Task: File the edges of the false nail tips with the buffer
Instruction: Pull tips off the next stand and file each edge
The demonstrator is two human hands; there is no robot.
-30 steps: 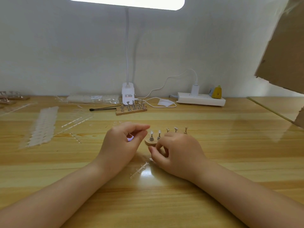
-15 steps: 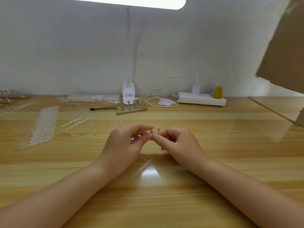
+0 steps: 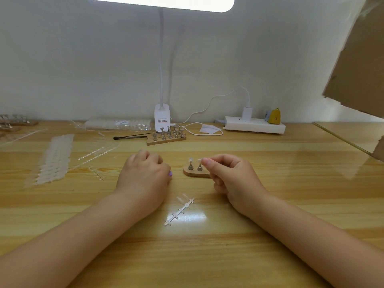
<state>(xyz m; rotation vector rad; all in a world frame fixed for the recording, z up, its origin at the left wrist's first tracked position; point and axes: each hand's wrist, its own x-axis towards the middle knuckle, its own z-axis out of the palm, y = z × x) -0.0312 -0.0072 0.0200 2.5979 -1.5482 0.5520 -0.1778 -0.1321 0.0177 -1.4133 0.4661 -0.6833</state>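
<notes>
A wooden desk (image 3: 270, 235) under a lamp, seen from above the person's arms. Far left lie rows of clear false nail tips (image 3: 54, 157) on strips. The left hand (image 3: 145, 175) rests on the desk, fingers curled around something small and purple (image 3: 170, 173), probably the buffer, though most of it is hidden. Between the arms lies a nearly emptied plastic strip (image 3: 180, 210). Just right of centre stands a small wooden stand (image 3: 194, 173) with metal pegs, one topped by a nail tip (image 3: 190, 159). The right hand (image 3: 232, 179) pinches another clear tip (image 3: 199, 160) at the second peg. Most tips appear unfiled, so much work remains.
</notes>
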